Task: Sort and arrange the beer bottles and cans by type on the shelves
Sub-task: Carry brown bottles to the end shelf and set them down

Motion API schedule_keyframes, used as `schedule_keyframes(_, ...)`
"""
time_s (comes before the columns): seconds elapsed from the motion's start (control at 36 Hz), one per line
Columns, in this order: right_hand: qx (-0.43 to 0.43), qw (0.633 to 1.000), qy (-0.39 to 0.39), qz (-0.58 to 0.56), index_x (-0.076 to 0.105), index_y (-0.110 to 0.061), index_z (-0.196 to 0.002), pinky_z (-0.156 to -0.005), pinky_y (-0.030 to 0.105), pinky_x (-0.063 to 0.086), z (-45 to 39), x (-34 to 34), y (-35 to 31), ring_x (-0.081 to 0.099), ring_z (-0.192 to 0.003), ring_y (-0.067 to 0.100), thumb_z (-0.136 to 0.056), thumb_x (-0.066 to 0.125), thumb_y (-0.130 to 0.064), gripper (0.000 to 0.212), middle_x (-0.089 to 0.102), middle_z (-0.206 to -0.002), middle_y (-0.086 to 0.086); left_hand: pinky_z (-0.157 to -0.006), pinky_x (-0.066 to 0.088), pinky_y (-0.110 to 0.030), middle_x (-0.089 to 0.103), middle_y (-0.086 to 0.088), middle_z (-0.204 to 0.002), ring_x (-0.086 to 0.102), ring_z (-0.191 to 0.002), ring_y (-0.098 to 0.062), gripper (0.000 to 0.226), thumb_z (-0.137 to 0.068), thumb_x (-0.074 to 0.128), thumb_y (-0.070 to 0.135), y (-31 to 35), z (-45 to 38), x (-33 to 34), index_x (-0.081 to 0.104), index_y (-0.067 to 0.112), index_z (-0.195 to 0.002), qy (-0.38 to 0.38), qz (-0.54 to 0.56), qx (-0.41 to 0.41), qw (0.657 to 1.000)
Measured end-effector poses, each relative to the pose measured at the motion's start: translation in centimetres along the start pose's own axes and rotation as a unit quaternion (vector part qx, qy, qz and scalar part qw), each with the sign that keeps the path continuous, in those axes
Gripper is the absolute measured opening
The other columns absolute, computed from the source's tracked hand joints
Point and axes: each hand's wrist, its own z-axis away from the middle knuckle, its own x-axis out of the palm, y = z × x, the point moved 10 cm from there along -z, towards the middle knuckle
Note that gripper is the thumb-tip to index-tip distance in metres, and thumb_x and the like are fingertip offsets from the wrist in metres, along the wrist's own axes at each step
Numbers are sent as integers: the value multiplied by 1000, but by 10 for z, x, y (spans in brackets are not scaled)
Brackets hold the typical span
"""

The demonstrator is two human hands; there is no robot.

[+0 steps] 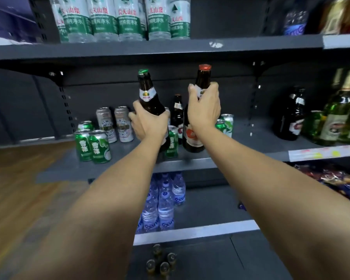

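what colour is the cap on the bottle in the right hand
Red cap, clearest in the head view.

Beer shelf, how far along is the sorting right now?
Partly done. Green cans and silver cans already stand grouped at the left. In hand: the left hand grips a green-capped bottle, the right hand a red-capped bottle. Left: more green cans and a brown bottle stand mixed behind them.

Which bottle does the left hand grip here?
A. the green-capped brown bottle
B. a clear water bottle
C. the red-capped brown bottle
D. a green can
A: the left hand wraps the body of the green-capped brown bottle, while the right hand grips the red-capped brown bottle.
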Motion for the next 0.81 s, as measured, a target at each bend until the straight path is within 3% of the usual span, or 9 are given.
schedule_keyframes(0.19, 70, 992, 18, 102, 47, -6, -111, -84, 41, 45, -4, -95, 93, 56, -104, 29, -96, 52, -40, 37, 59, -110, 11, -72, 39, -36, 50, -7, -119, 54, -108, -31, 68, -68, 75, 45, 31, 85, 86, 42, 23, -124, -113, -21, 29, 993)
schedule_keyframes(0.31, 120, 980, 20, 159, 45, -6, -109, -72, 36, 41, -2, -144, 147, 58, -98, 31, -97, 50, -42, 39, 60, -106, 12, -76, 46, -41, 50, -6, -118, 56, -106, -32, 72, -66, 76, 48, 36, 133, 146, 41, 25, -125, -184, -40, 34, 981)
schedule_keyframes(0.42, 135, 965, 28, 222, 39, -10, -97, -64, 34, 35, -10, -199, 187, 55, -83, 29, -98, 47, -44, 34, 55, -95, 9, -78, 42, -39, 48, -7, -128, 54, -113, -32, 76, -69, 77, 48, 44, 188, 215, 39, 25, -131, -267, -45, 41, 962)
schedule_keyframes(0.56, 149, 938, 33, 310, 34, -12, -92, -54, 35, 24, -33, -255, 234, 43, -72, 25, -99, 44, -45, 35, 43, -85, 4, -73, 44, -39, 49, -6, -120, 55, -107, -32, 64, -70, 75, 44, 60, 257, 299, 41, 23, -120, -360, -36, 56, 931)
schedule_keyframes(0.69, 191, 925, 77, 319, 34, -12, -94, -63, 37, 33, -52, -312, 295, 51, -85, 31, -99, 43, -45, 35, 51, -97, 10, -76, 46, -40, 49, -8, -125, 54, -112, -33, 79, -66, 77, 48, 72, 311, 384, 36, 21, -129, -431, -23, 55, 900)
schedule_keyframes(0.81, 235, 900, 102, 353, 34, -11, -95, -64, 36, 31, -64, -360, 342, 49, -86, 30, -100, 41, -44, 34, 53, -106, 11, -77, 43, -38, 44, -8, -130, 49, -119, -32, 82, -68, 77, 48, 89, 356, 450, 33, 20, -131, -491, -37, 92, 865)
